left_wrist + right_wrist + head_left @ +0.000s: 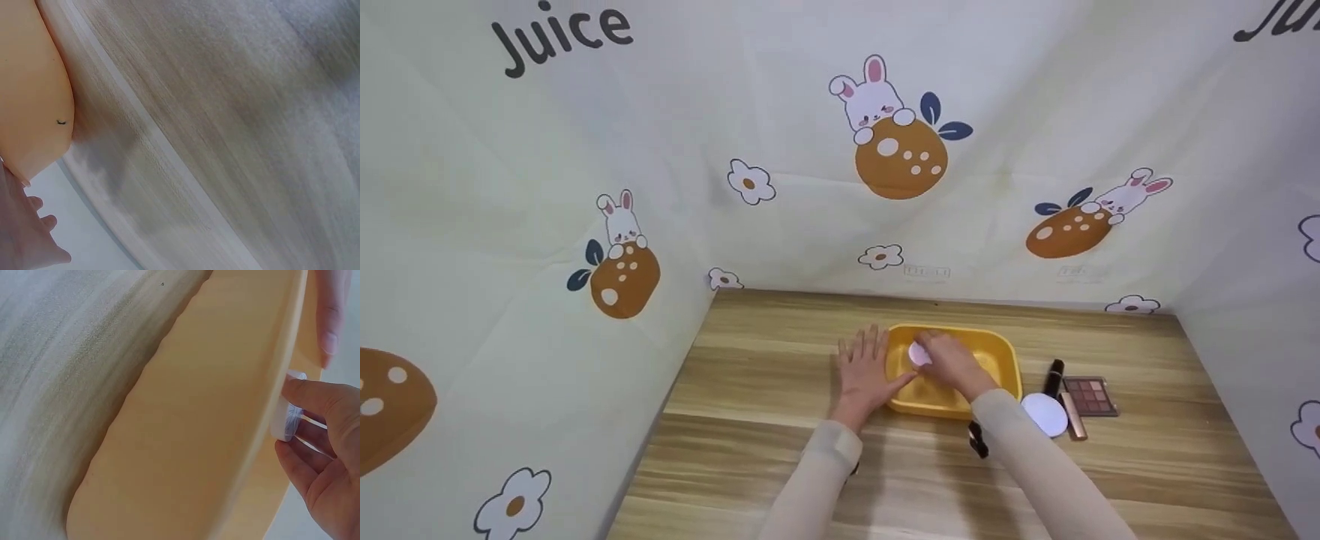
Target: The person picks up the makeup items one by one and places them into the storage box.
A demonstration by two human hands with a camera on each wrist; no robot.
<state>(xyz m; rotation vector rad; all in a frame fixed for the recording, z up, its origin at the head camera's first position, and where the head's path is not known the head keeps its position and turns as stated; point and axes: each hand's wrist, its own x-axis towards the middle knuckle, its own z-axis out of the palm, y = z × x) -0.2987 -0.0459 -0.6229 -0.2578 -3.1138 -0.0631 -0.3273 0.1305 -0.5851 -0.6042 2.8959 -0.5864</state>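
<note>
A yellow rectangular tray (997,358) stands on the wooden table. My left hand (865,375) lies at its left end, fingers straight and spread, thumb along the near left corner. Over the tray's inside, my right hand (952,364) pinches a small white round disc-like item (917,354) between thumb and fingers. The right wrist view shows this item (288,419) edge-on, with a clear, shiny side, just behind the tray's rim; its exact kind I cannot tell. In the left wrist view the tray's outer wall (34,90) rises above part of my hand (25,233).
Right of the tray lie a white round disc (1045,415), a black tube (1055,377), a rose-gold tube (1074,417) and an eyeshadow palette (1090,396), close together. Patterned cloth (802,225) walls in the wooden table (735,450) at the back and sides.
</note>
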